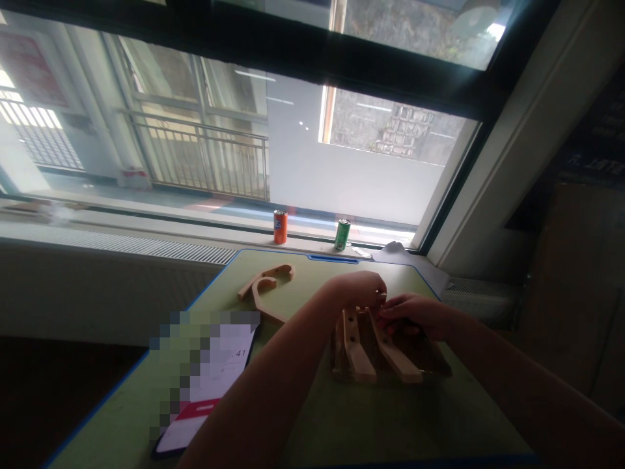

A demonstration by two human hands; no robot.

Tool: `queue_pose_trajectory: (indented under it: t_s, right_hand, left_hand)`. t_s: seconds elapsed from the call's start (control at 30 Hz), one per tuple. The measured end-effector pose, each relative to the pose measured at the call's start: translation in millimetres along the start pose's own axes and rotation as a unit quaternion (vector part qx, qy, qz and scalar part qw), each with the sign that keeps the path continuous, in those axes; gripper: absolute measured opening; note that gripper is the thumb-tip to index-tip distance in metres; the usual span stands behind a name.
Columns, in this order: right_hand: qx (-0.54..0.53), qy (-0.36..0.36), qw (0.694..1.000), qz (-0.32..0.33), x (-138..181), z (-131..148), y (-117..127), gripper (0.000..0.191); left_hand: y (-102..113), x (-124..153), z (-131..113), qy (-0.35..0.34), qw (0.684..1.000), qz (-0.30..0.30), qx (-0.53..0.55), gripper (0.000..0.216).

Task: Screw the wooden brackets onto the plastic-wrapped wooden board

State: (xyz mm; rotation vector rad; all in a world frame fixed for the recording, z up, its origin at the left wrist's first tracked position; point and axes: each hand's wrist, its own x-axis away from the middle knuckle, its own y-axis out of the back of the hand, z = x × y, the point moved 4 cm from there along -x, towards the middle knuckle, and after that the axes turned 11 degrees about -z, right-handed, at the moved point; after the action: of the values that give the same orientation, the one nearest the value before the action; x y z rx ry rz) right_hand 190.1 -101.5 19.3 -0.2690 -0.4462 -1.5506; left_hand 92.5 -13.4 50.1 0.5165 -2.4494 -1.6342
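A dark smartphone [215, 384] showing "41" lies by the green desk's [390, 423] left edge. Mid-desk, the left hand [359, 290] and right hand [415, 314] pinch the far end of a slatted light-wood frame [371, 355]. Beyond lie curved wooden pieces [266, 283]. On the sill stand an orange can [280, 227] and a green can [342, 234], their labels unreadable.

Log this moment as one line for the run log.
left hand curled over wooden assembly top | right hand touching it | curved wooden pieces loose behind | phone left
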Motion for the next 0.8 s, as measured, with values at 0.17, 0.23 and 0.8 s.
queue_pose_trajectory:
  t_s: [0.17,0.23,0.8]
  right_hand:
    - [-0.013,0.013,1.000,-0.009,11,-2,7,0.017]
    - [-0.024,0.016,0.999,-0.013,16,-3,10,0.018]
    - [-0.057,0.037,0.993,-0.094,30,-11,20,0.019]
  left_hand:
    - [3,1,-4,-0.004,0.999,-0.030,0.026,0.030]
    - [4,0,-5,-0.002,0.998,-0.039,0.051,0.037]
    - [19,-3,-30,-0.053,0.980,-0.187,-0.042,0.026]
